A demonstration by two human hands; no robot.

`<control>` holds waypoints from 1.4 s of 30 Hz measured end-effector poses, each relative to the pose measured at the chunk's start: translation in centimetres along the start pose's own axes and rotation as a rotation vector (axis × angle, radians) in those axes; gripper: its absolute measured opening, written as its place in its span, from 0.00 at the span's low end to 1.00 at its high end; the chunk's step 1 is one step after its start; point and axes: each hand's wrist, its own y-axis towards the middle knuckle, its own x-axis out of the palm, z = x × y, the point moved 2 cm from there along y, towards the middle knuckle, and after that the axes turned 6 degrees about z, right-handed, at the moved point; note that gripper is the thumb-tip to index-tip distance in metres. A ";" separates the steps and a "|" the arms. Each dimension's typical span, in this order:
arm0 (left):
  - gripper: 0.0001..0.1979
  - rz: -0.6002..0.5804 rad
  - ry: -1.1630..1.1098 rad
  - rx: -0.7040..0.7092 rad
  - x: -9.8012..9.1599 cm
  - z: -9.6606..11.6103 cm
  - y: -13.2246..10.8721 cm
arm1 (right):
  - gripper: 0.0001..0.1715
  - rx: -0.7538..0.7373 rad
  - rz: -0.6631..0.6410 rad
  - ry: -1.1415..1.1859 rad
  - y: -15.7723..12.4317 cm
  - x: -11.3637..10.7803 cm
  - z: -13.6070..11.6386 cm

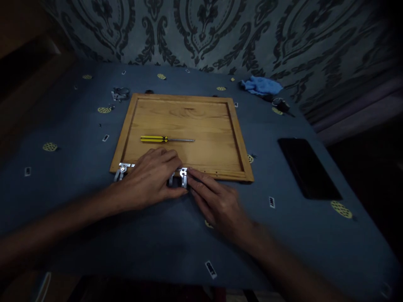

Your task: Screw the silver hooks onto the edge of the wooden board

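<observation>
A framed wooden panel (185, 117) lies flat on the table. At its near edge, my left hand (151, 178) is bent over a shiny metal hinge (183, 177), thumb below and fingers above. My right hand (218, 197) meets the same hinge from the right, its fingertips pressed together against the hinge's right side. Part of the hinge is hidden under my left fingers. Another metal hinge (122, 168) sits at the panel's near left corner, beside my left wrist. A yellow-handled screwdriver (154, 139) rests on the panel, just beyond my left hand, its shaft pointing right.
A loose metal fitting (120, 93) lies past the panel's far left corner. A blue cloth (262, 85) and a bunch of keys (281, 105) are at the back right. A dark tablet or phone (308, 167) lies on the right of the patterned tablecloth (72, 180).
</observation>
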 end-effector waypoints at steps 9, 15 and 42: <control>0.18 -0.004 -0.004 0.005 0.0 0.0 0.1 | 0.19 0.015 -0.009 0.002 0.1 -0.1 -0.1; 0.17 -0.004 -0.016 0.006 0.1 -0.1 0.0 | 0.21 0.013 -0.031 0.007 0.1 -0.2 0.0; 0.15 0.023 0.001 0.036 0.3 -0.1 -0.2 | 0.20 0.022 -0.034 0.028 0.1 -0.5 -0.2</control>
